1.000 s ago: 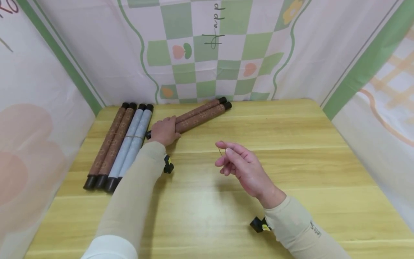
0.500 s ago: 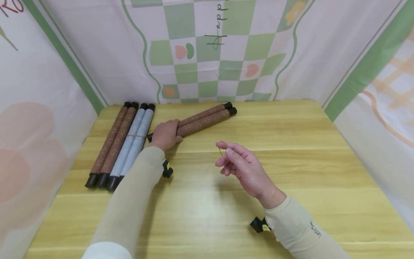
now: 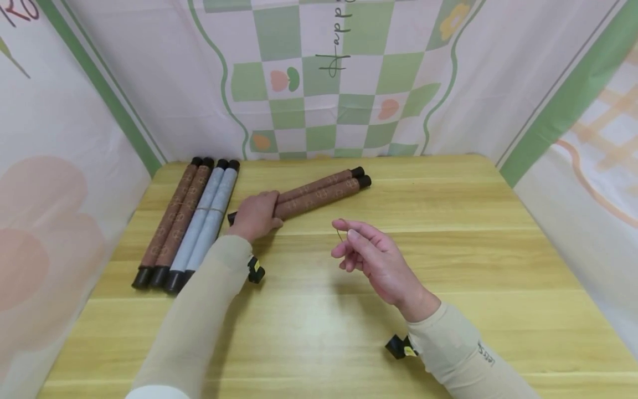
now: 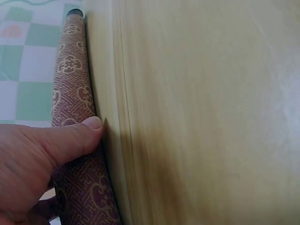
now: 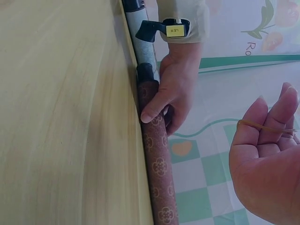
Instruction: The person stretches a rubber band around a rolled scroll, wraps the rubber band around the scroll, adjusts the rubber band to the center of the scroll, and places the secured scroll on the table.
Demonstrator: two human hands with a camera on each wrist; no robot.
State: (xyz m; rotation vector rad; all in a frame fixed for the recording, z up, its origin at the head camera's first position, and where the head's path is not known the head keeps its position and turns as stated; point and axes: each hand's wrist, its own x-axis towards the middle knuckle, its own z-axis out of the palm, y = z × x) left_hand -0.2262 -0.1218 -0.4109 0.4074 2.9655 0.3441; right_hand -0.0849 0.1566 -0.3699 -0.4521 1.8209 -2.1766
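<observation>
Head view: the fingers of the left hand (image 3: pixel 256 215) are wrapped over a pair of brown patterned rolls (image 3: pixel 321 198) toward their left end, the thumb lying along the near side, as the left wrist view also shows. The fingers of the right hand (image 3: pixel 381 260) are bent and hold a thin elastic band (image 5: pixel 255 125), which runs from the thumb across to the other fingers; this hand is raised above the bench (image 3: pixel 319 343), nearer and to the right of the gripped pair.

That pair lies side by side at the far middle of the bench, slanting so that its right end is farther off; black caps show at both ends. Just left of the left hand stretches a row of four rolls, near to far: two brown rolls (image 3: pixel 171 221) on the left, two pale blue rolls (image 3: pixel 215 191) on the right, the blue ones crossed by a tied band (image 3: pixel 216 210).

Both arms wear beige sleeves (image 3: pixel 194 316). Beyond the far edge hangs a green-and-white checked cloth (image 3: pixel 319 130).
</observation>
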